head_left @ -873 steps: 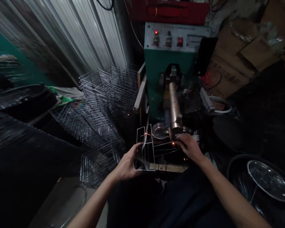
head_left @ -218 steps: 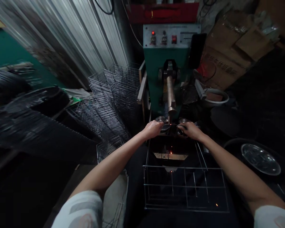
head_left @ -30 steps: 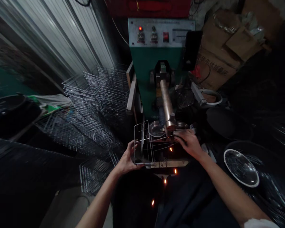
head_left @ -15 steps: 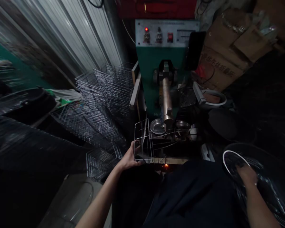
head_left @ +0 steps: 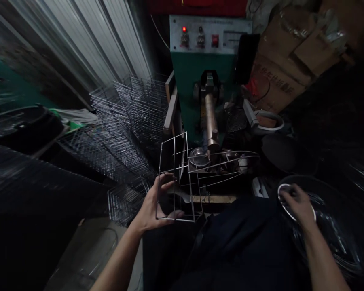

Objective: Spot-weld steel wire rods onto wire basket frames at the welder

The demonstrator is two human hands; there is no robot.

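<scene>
My left hand (head_left: 156,206) is closed around the near left side of a wire rack (head_left: 191,190), thumb under its lower wire and fingers at its upright wires. The rack is tilted, with long thin wires reaching right below the copper-coloured arm (head_left: 211,125) of a green machine (head_left: 185,76). At the right, my right hand (head_left: 301,206) has its fingers curled at the left edge of a pale wire ring (head_left: 313,216). That ring lies at the top of a dark container (head_left: 306,180) with shiny curved wires in it. Shadow partly hides the fingertips.
Stacks of wire racks (head_left: 127,121) lean at the left beside a wooden post (head_left: 170,109). Small metal dishes (head_left: 199,157) sit under the machine arm. Cardboard boxes (head_left: 276,76) stand at the back right. A phone-like black slab (head_left: 246,58) is attached to the machine.
My left hand has brought the rack nearer and turned it slightly. My right hand has moved up and left over the ring, its fingers now at the ring's edge. Sparks below have gone.
</scene>
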